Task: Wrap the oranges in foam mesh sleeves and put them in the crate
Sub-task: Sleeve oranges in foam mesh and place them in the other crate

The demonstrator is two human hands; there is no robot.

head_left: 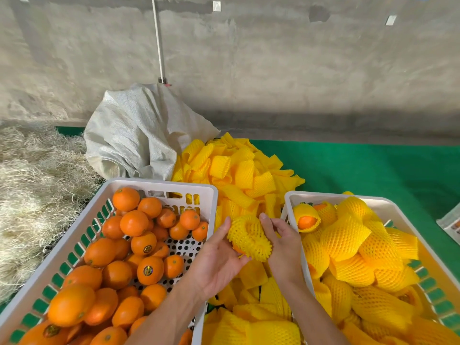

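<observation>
Your left hand [219, 257] cups a half-sleeved orange [238, 249] from below, its grip curled round the fruit, while your right hand [281, 242] pinches the yellow sleeve [249, 236] at its far edge, between the two crates. The left crate [159, 185] holds bare oranges [139, 245]; the right crate [293, 197] holds wrapped ones [348, 237], and loose sleeves [239, 170] are piled on the green surface [373, 168] just beyond, beside a white sack [139, 130].
</observation>
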